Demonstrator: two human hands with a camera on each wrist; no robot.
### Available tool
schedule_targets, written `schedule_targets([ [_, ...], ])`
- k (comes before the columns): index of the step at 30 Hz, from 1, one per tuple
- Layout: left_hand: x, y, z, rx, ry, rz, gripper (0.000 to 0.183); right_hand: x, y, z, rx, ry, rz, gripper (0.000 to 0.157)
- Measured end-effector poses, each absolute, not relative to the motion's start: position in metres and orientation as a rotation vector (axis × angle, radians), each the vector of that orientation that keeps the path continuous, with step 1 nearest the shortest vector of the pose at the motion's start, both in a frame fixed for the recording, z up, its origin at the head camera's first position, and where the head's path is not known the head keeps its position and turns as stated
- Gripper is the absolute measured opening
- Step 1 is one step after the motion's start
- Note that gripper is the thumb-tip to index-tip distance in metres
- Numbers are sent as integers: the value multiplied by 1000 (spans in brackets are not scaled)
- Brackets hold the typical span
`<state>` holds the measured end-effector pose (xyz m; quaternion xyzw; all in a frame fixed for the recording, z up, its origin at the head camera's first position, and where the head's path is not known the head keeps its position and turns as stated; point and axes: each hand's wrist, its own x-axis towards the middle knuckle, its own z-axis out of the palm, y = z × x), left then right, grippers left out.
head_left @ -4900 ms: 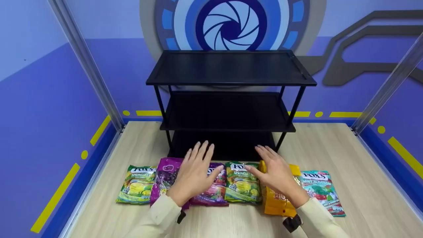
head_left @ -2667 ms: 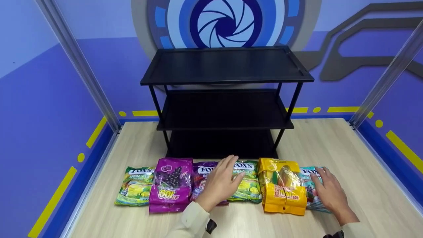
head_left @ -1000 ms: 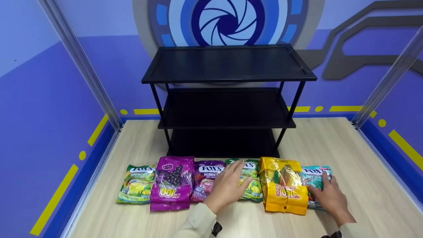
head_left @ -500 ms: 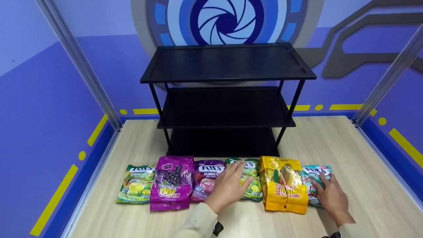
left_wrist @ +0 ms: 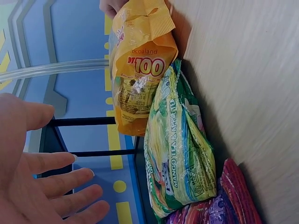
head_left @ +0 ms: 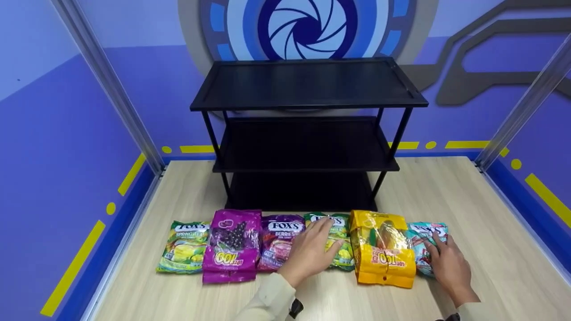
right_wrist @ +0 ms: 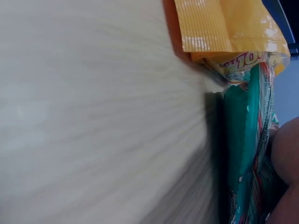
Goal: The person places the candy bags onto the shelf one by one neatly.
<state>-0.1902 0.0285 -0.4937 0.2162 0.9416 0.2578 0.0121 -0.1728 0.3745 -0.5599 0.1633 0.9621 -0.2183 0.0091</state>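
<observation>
In the head view my left hand [head_left: 311, 249] is held with fingers stretched over a green Fox's candy bag [head_left: 343, 256]. The left wrist view shows its spread fingers [left_wrist: 70, 182] apart from that bag, holding nothing. My right hand [head_left: 450, 267] rests on the teal Fox's candy bag [head_left: 424, 249] at the row's right end, covering its right part. In the right wrist view, skin touches the teal bag's [right_wrist: 243, 140] side; the fingertips are hidden. Between the hands lies a yellow Lot 100 candy bag [head_left: 387, 258], its left edge beside the green bag.
Leftward in the row lie a purple Fox's bag [head_left: 279, 249], a purple Lot 100 bag [head_left: 232, 247] and another green Fox's bag [head_left: 184, 249]. A black three-tier rack [head_left: 308, 84] stands behind them on the wooden table [head_left: 473, 200], with blue walls [head_left: 58, 156] around.
Both hands were over the middle of the row; the right moved right to the teal bag, the left shifted right. The teal bag has turned straighter and moved slightly away from me.
</observation>
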Motion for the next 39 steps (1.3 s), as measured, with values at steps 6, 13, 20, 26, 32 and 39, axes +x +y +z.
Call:
schedule_targets([
  [6, -189, 30, -493, 639, 2910, 804, 61, -172, 374, -560, 557, 3014, -683, 61],
  [13, -188, 32, -495, 629, 2895, 808, 61, -168, 375, -558, 590, 3076, -725, 55],
  [20, -188, 33, -496, 632, 2887, 807, 62, -163, 375, -548, 612, 3081, -800, 58],
  [26, -188, 36, -496, 641, 2896, 802, 60, -160, 366, -534, 640, 3095, -896, 58],
  [32, -187, 38, -496, 663, 2898, 810, 59, -159, 355, -523, 646, 3103, -955, 56],
  [39, -186, 38, -497, 662, 2898, 805, 60, -156, 345, -515, 593, 3178, -997, 53],
])
